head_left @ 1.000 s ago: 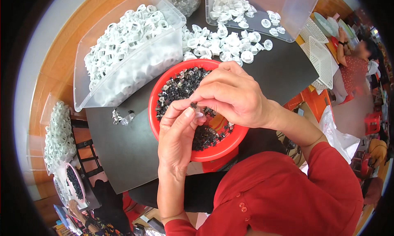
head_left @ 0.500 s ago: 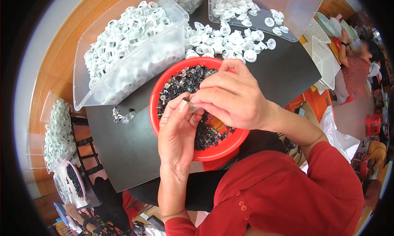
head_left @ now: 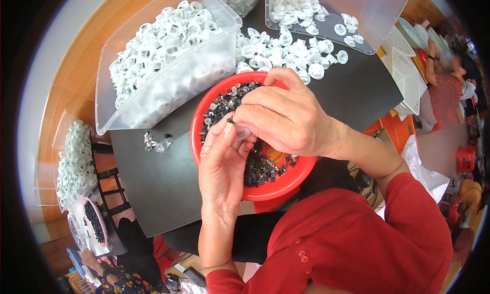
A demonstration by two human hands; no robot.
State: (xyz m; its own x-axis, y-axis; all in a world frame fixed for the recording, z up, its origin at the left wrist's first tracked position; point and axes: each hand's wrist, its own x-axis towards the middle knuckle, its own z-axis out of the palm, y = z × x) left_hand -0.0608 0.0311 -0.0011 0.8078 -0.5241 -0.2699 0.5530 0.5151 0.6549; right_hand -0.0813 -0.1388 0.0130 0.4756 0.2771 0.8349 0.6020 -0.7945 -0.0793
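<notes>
Over a red basin [head_left: 278, 184], both my hands meet around one small piece. My left hand [head_left: 223, 163] pinches a white round plastic part [head_left: 242, 133] between thumb and fingers. Against that part, my right hand [head_left: 291, 120] has its fingers closed; a small dark bit shows at the left thumb tip, and what the right fingertips grip is hidden behind them. Inside the basin lie many small black and clear pieces [head_left: 258, 171]. Beyond the basin, loose white plastic parts [head_left: 301, 51] are spread over the dark table [head_left: 158, 192].
A clear bin [head_left: 168, 107] heaped with white parts stands left of the basin. Another clear bin [head_left: 352, 5] lies at the far right. Small metal and clear pieces [head_left: 158, 142] rest on the table's left. White baskets [head_left: 406, 79] and a co-worker [head_left: 449, 95] are at right; another person's arm shows lower left.
The whole view has shifted slightly, moving the table and bins a little right. My right fingers have drawn closer over the piece at my left thumb.
</notes>
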